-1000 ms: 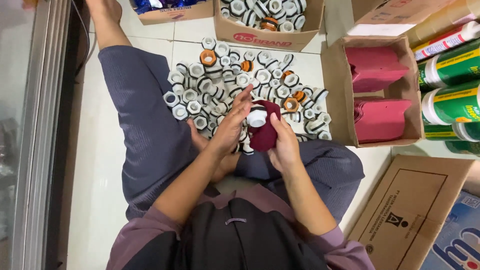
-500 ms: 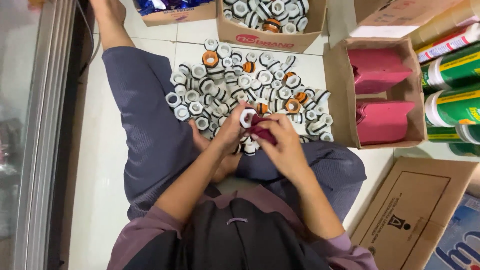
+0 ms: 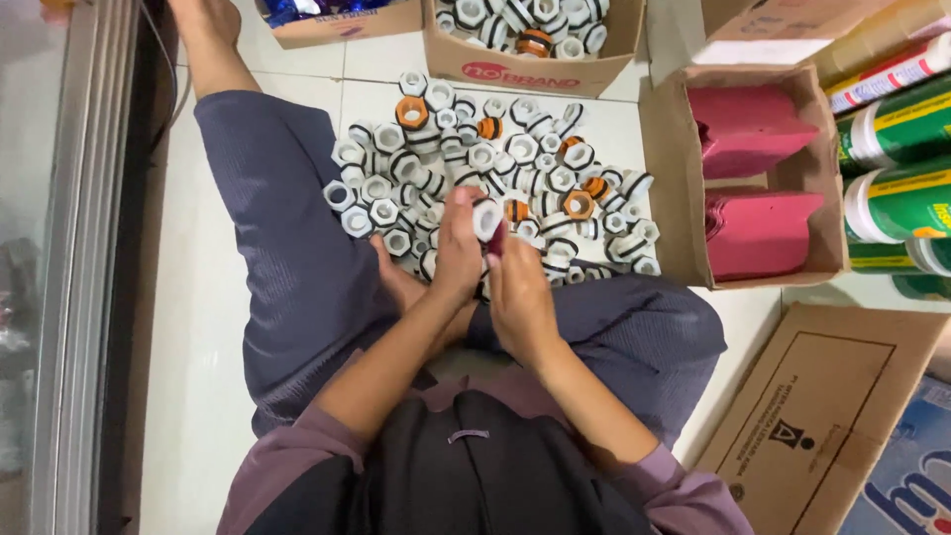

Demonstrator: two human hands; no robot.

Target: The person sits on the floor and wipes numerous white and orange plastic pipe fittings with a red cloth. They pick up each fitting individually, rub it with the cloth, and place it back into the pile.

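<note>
A person sits on a white tiled floor (image 3: 208,327), seen from above, legs around a pile (image 3: 475,183) of white hexagonal plastic fittings, too many to count, with about six orange ones mixed in. At the near edge of the pile, both hands meet. The left hand (image 3: 458,248) pinches one white fitting (image 3: 486,218) between fingers and thumb; the right hand (image 3: 517,292) is closed around a dark red piece (image 3: 498,241) just below that fitting, touching it. Beyond the pile stands an open cardboard box (image 3: 535,71) with a red oval label on its front wall, holding more white fittings and one orange. Left of that box is a second carton (image 3: 342,22) with shiny blue packets inside. Right of the pile, an open box (image 3: 674,178) holds two stacks of dark pink pouches (image 3: 758,178). Further right lie cylindrical containers (image 3: 897,168), about four, with green labels and white ends. Nearer the person, right of the pile, a flat brown carton (image 3: 822,416) carries a black printed emblem, and a blue package (image 3: 906,485) shows at the corner. A metal frame (image 3: 74,267) runs along the far left.
</note>
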